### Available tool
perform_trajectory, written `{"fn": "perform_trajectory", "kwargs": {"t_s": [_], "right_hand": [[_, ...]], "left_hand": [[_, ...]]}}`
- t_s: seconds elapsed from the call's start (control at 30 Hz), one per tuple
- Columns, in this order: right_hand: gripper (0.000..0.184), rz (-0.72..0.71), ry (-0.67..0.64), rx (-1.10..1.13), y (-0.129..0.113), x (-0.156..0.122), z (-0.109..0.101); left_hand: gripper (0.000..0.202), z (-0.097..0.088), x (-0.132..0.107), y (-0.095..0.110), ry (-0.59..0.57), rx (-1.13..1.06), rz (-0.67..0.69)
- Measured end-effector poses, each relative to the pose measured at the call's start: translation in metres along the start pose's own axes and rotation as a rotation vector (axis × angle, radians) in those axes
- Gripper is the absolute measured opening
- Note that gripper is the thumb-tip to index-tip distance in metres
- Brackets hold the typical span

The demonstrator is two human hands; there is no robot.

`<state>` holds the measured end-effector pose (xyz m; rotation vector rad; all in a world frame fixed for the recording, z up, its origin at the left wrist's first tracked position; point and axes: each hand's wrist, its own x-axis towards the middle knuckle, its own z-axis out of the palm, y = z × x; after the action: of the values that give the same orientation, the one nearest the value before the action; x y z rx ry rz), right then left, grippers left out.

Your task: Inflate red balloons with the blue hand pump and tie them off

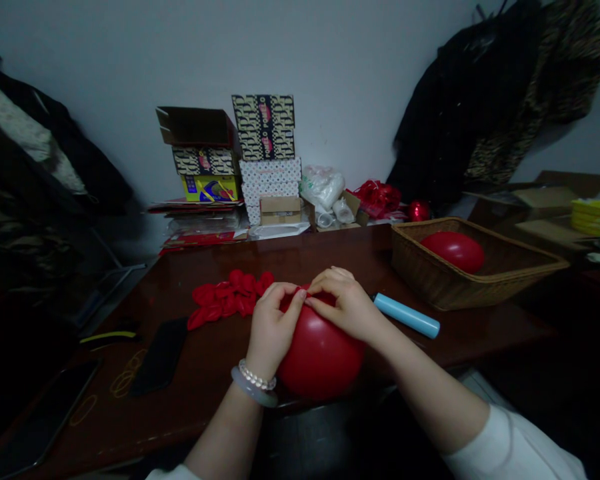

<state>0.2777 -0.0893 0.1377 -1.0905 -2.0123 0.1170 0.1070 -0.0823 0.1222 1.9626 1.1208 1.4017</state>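
Note:
An inflated red balloon (323, 353) is at the table's front edge, its neck end turned up and away from me. My left hand (275, 320) pinches that neck between thumb and fingers. From the other side my right hand (343, 303) also closes its fingertips on the neck, touching the left thumb. The neck itself is mostly hidden by the fingers. Just beyond my left hand lies a pile of uninflated red balloons (227, 297). A light blue balloon pump (407, 315) rests to the right of my right hand.
On the right stands a wicker basket (500, 287) holding another inflated red balloon (454, 251). Rubber bands (125, 379), a black phone-like slab (160, 357) and a dark tablet (43, 420) lie at left. Stacked boxes (270, 180) line the wall at the back.

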Motion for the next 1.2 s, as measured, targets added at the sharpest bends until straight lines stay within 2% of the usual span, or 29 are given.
{"fn": "perform_trajectory", "kwargs": {"t_s": [0.1, 0.2, 0.33, 0.43, 0.73, 0.8, 0.93, 1.1, 1.2], "right_hand": [[0.011, 0.021, -0.030, 0.032, -0.002, 0.000, -0.002], [0.015, 0.054, -0.036, 0.070, -0.003, -0.001, -0.003], [0.003, 0.069, -0.008, 0.043, -0.004, -0.001, -0.001], [0.005, 0.057, 0.008, -0.024, -0.006, -0.001, 0.000], [0.009, 0.080, -0.028, -0.076, -0.005, -0.004, 0.000], [0.009, 0.060, -0.037, -0.080, -0.005, -0.003, -0.001], [0.012, 0.073, -0.012, -0.097, -0.005, -0.003, -0.004], [0.021, 0.224, 0.224, 0.057, 0.006, -0.016, -0.017], [0.043, 0.342, 0.306, 0.174, 0.020, -0.038, -0.027]], "left_hand": [[0.019, 0.001, -0.001, 0.002, 0.029, -0.030, -0.082], [0.018, 0.002, -0.002, 0.002, 0.051, -0.039, -0.101], [0.017, 0.004, -0.004, 0.002, 0.072, -0.045, -0.101], [0.017, 0.006, -0.004, 0.001, 0.080, -0.066, -0.105], [0.021, 0.008, -0.002, -0.004, 0.059, -0.129, -0.120], [0.025, 0.006, -0.002, -0.004, 0.030, -0.138, -0.119], [0.018, 0.002, -0.001, -0.003, -0.031, -0.079, -0.104], [0.019, -0.002, 0.000, -0.010, 0.179, -0.041, -0.132], [0.022, -0.006, 0.001, -0.016, 0.283, -0.099, -0.172]]}}
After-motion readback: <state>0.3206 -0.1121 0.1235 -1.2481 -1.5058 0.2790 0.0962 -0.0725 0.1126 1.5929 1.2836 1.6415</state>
